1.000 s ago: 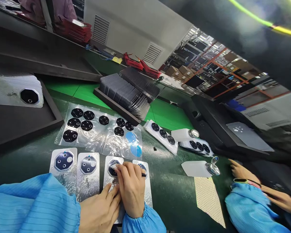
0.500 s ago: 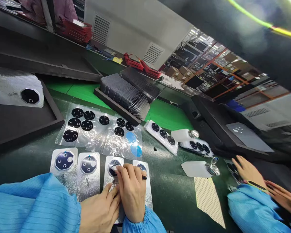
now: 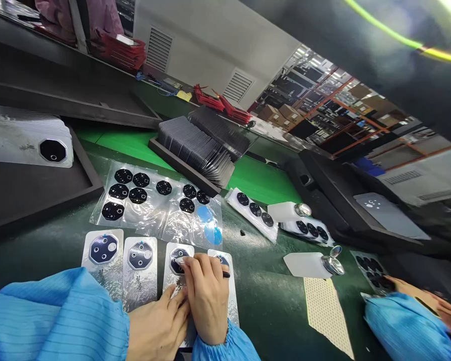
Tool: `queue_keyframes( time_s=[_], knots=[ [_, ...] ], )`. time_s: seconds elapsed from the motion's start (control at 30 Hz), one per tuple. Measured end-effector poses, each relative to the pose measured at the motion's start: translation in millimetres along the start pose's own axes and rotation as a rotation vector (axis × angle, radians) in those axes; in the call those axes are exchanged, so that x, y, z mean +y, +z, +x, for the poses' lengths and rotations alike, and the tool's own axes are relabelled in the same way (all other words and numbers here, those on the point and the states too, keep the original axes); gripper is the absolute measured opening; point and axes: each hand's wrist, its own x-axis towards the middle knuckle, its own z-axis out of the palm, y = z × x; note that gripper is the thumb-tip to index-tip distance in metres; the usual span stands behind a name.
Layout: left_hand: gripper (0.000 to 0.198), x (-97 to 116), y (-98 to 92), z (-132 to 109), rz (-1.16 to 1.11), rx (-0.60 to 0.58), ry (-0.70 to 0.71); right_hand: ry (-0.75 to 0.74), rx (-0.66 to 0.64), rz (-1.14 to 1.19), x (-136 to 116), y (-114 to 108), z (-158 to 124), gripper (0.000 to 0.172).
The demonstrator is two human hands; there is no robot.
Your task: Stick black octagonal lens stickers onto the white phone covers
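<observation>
My right hand (image 3: 208, 296) is closed round a slim pen-like tool (image 3: 226, 274). Its pale tip is at the dark octagonal window (image 3: 176, 259) near the top of a silvery plate (image 3: 169, 278). Flat on the lower part of that plate lies my left hand (image 3: 160, 323), fingers stretched out. To the left are two similar plates, one (image 3: 103, 271) with a dark blue octagon and one (image 3: 140, 281) with a greyer octagon. Another plate (image 3: 232, 296) stands out partly from behind my right hand.
Clear film sheets (image 3: 150, 215) carry black octagonal stickers. Behind stands a rack of thin plates (image 3: 195, 145); a tray (image 3: 84, 165) with stacked plates is left. Right are pump bottles (image 3: 306, 264), sticker packs (image 3: 253, 213), a dotted yellow sheet (image 3: 326, 311) and a co-worker's hand (image 3: 413, 291).
The co-worker's hand on the right has drawn back and lower right, uncovering a sheet of black stickers. My hands keep nearly the same pose on the plate; the view shifts slightly.
</observation>
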Motion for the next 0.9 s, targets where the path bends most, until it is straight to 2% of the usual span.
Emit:
queue_keyframes(
  time_s=[0.4,0.6,0.73,0.9],
  knots=[
    [0.03,3.7,4.7,-1.0,0.002,0.009,-0.023,0.001,0.029,0.018,-0.2,0.5,0.8,0.023],
    [0.026,7.0,4.8,0.5,-0.047,-0.007,-0.054,0.076,0.068,0.129,-6.7,-13.0,-0.3,0.018],
    [0.028,15.7,1.1,-14.6,0.047,-0.004,-0.088,0.058,0.018,0.221,-26.7,-13.3,1.5,0.018],
    [0.038,17.1,-4.0,-45.5,0.184,-0.054,-0.23,-0.024,-0.053,0.201,-46.8,4.1,6.6,0.024]
  ],
)
